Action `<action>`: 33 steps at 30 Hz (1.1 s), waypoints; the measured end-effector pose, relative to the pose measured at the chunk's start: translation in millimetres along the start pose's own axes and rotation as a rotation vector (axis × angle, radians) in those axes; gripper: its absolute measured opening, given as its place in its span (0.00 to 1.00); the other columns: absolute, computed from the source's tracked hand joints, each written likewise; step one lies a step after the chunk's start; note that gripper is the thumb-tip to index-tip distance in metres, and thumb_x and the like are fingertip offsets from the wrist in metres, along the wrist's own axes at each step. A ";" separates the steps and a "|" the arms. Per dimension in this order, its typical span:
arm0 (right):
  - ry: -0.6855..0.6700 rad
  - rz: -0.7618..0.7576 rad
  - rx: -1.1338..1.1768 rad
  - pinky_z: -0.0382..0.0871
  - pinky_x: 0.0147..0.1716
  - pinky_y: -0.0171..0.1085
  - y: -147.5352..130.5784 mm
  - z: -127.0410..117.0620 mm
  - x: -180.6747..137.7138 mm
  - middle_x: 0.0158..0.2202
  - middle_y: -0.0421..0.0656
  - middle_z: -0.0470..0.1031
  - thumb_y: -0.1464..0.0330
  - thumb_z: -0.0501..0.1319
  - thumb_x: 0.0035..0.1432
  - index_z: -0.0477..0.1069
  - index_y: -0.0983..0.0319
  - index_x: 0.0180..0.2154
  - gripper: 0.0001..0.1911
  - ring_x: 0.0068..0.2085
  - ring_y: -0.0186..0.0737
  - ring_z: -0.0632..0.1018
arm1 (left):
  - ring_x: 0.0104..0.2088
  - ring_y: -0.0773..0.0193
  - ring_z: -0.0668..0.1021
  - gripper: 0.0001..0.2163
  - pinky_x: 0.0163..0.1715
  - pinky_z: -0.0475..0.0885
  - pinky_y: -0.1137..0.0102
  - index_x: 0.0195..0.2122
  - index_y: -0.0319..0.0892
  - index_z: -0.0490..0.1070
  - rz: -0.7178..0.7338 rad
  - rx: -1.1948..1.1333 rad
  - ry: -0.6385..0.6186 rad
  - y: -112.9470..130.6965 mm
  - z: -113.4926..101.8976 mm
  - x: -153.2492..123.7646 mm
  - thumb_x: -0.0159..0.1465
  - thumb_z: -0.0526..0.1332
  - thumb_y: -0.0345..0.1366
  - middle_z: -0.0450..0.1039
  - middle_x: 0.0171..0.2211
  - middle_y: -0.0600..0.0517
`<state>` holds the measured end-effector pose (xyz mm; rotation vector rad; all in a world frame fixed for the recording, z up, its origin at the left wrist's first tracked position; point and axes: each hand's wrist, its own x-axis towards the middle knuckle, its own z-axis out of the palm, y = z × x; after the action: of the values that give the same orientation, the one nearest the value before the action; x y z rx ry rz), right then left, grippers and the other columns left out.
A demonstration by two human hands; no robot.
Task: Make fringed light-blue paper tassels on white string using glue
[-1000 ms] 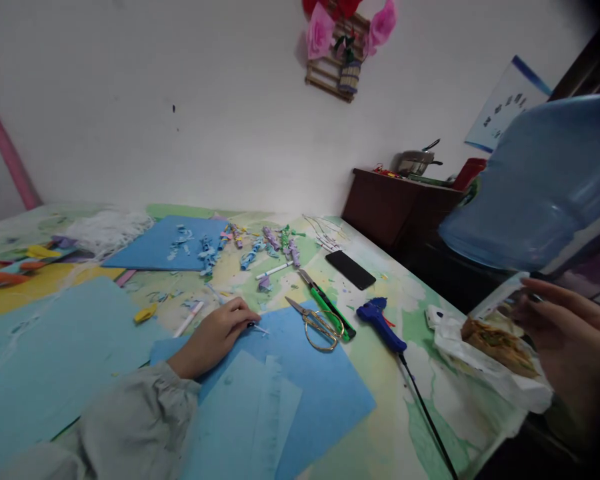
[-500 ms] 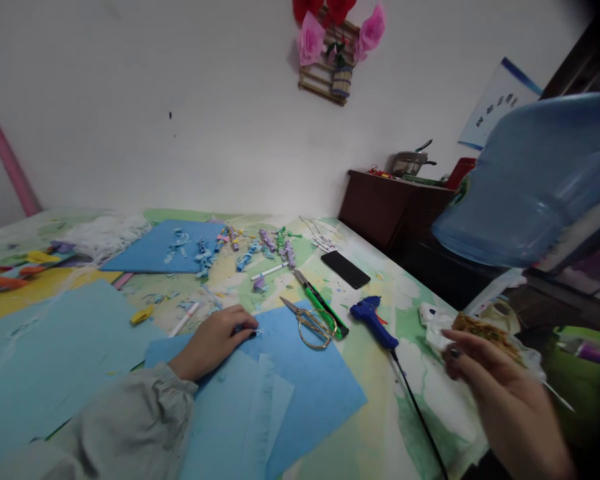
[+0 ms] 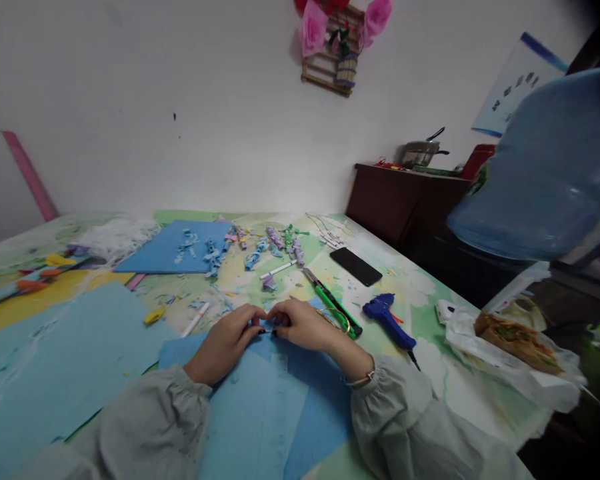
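Note:
My left hand (image 3: pixel 227 340) and my right hand (image 3: pixel 307 325) meet fingertip to fingertip over a blue paper sheet (image 3: pixel 300 413) at the table's middle. Both pinch a tiny piece between them that I cannot make out. Gold-handled scissors (image 3: pixel 337 319) lie partly hidden behind my right hand. A green utility knife (image 3: pixel 330 300) lies just beyond them. A white pen (image 3: pixel 196 319) rests to the left of my left hand.
A blue glue gun (image 3: pixel 387 320), a black phone (image 3: pixel 362 267) and a bagged sandwich (image 3: pixel 517 337) lie to the right. Rolled paper bits (image 3: pixel 260 250) and a blue sheet (image 3: pixel 175 248) sit farther back. A large light-blue sheet (image 3: pixel 55 360) lies left. A water jug (image 3: pixel 550 173) stands right.
My right hand left the bagged sandwich at the right edge and swung left to join my left hand over the blue sheet. The view shifted slightly.

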<state>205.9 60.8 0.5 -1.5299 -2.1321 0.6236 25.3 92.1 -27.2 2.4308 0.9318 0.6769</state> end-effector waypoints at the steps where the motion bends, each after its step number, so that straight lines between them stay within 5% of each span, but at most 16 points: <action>1: -0.002 -0.004 -0.003 0.63 0.31 0.32 1.9 1.3 -0.5 0.29 0.42 0.75 0.79 0.61 0.44 0.75 0.65 0.37 0.15 0.31 0.35 0.72 | 0.36 0.60 0.72 0.08 0.36 0.64 0.67 0.41 0.40 0.66 -0.003 -0.008 0.002 -0.2 0.5 0.2 0.64 0.51 0.34 0.70 0.34 0.49; 14: 0.008 -0.094 -0.038 0.62 0.33 0.31 10.6 3.5 -1.9 0.30 0.41 0.74 0.85 0.53 0.43 0.74 0.63 0.34 0.19 0.33 0.34 0.71 | 0.30 0.63 0.72 0.06 0.30 0.65 0.71 0.38 0.42 0.68 0.010 -0.087 0.054 7.0 -1.8 0.2 0.62 0.54 0.35 0.71 0.31 0.53; 33: 0.017 -0.086 -0.048 0.58 0.34 0.33 11.1 8.3 -0.8 0.31 0.42 0.73 0.80 0.56 0.48 0.73 0.63 0.32 0.11 0.34 0.36 0.69 | 0.29 0.65 0.71 0.06 0.28 0.68 0.72 0.38 0.42 0.68 -0.034 -0.147 0.077 0.8 0.2 -0.8 0.61 0.56 0.35 0.69 0.30 0.53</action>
<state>209.6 62.3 -12.8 -1.4544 -2.2021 0.5319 25.2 90.9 -27.1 2.2693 0.9170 0.8024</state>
